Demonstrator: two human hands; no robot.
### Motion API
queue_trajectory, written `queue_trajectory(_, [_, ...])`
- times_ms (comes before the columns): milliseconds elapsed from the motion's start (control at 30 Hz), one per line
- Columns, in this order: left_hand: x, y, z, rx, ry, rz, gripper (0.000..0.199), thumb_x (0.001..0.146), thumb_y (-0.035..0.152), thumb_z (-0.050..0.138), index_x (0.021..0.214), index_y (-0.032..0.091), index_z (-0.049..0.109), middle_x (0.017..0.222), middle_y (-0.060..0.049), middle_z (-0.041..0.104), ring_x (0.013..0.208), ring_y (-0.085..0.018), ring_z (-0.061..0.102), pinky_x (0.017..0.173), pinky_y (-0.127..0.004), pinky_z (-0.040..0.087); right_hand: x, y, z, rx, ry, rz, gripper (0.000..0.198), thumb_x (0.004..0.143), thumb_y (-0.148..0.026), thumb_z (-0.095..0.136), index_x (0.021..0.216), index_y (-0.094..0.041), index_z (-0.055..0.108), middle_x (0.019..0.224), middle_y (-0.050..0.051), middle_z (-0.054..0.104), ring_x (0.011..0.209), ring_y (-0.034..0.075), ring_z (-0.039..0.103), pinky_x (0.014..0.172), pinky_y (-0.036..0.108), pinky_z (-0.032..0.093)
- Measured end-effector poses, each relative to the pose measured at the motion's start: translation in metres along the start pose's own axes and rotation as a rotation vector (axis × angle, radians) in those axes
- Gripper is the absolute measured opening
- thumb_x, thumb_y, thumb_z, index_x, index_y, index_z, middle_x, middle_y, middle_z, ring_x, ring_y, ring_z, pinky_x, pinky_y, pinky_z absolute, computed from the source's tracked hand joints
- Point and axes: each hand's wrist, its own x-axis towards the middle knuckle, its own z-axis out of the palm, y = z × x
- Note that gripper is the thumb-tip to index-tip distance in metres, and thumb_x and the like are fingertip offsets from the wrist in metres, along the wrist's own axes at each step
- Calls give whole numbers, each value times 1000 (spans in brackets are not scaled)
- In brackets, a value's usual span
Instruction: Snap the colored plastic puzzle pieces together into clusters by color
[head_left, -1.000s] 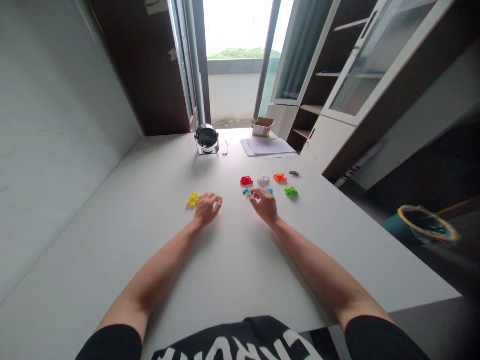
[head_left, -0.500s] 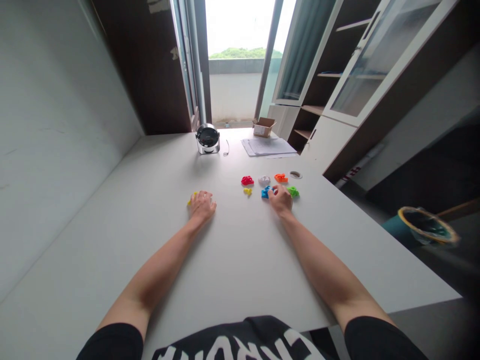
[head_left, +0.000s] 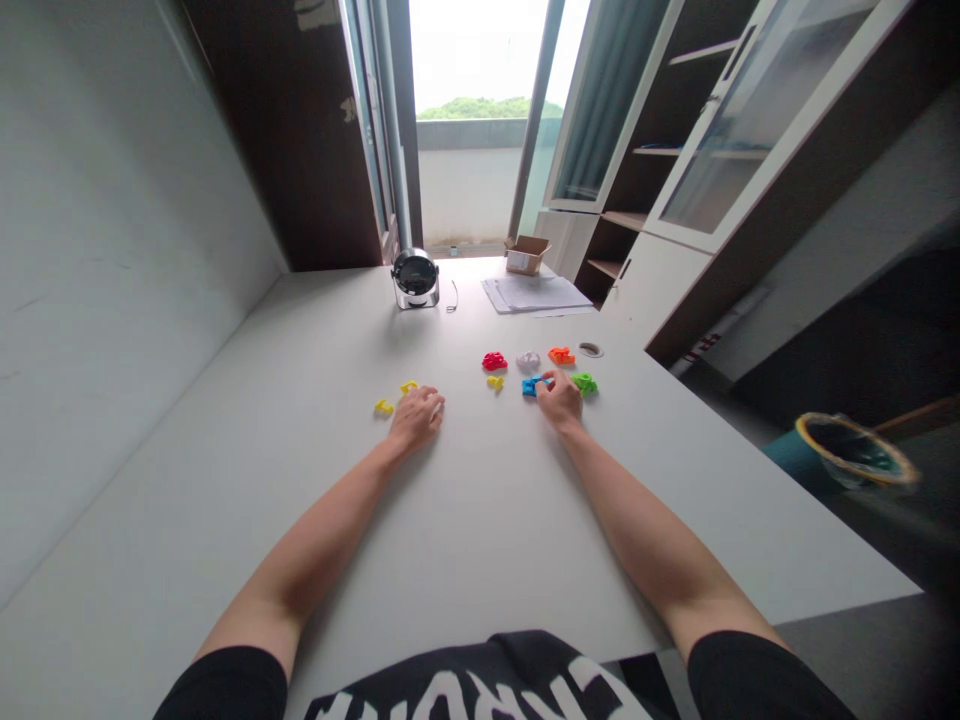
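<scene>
Apparently, colours lie grouped save one yellow piece (head_left: 495, 383); left hand (head_left: 418, 418), right hand (head_left: 560, 400) beside blue pieces (head_left: 530, 387): finger closure cannot be told.

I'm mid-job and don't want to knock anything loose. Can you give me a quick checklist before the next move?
1. Blue pieces fully visible: not ok; the fingers of the right hand cover part of them.
2. Right hand's grip on blue: cannot tell; the fingertips are at the pieces, but a hold isn't clear.
3. Left hand clear of the nearer yellow piece: cannot tell; they meet in view.
4. Lone yellow piece free of both hands: ok, near the red piece.
5. Orange piece free of both hands: ok.
</scene>
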Motion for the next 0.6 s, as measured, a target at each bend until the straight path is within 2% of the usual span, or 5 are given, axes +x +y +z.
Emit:
queue_trajectory(200, [0, 1, -2, -41, -18, 43, 37, 82, 7, 50, 109, 23, 68, 127, -6, 60, 116, -24, 53, 105, -41, 41, -2, -9, -5, 97, 83, -75, 22, 80, -27, 50, 92, -17, 65, 78, 5, 61, 74, 21, 55, 76, 33, 44])
queue_trajectory(333, [1, -3, -5, 65, 40, -123, 31, 83, 7, 50, 101, 25, 69, 116, -7, 63, 112, -26, 52, 100, -42, 40, -9, -23, -8, 207, 90, -182, 24, 82, -25, 47, 93, -17, 66, 78, 4, 61, 72, 19, 55, 76, 32, 44])
queue_trajectory(467, [0, -7, -6, 145, 56, -290, 24, 92, 18, 50, 105, 26, 68, 113, -9, 62, 109, -26, 52, 95, -41, 40, -27, -48, -8, 317, -33, -225, 21, 83, -26, 48, 89, -18, 66, 71, 1, 60, 65, 17, 54, 70, 29, 43])
queue_trajectory(600, [1, -6, -6, 121, 56, -277, 29, 94, 18, 48, 114, 26, 66, 118, -8, 64, 108, -25, 55, 94, -39, 40, -53, -76, -6, 423, -264, -295, 20, 86, -29, 50, 88, -18, 67, 66, 0, 59, 58, 15, 51, 59, 26, 39])
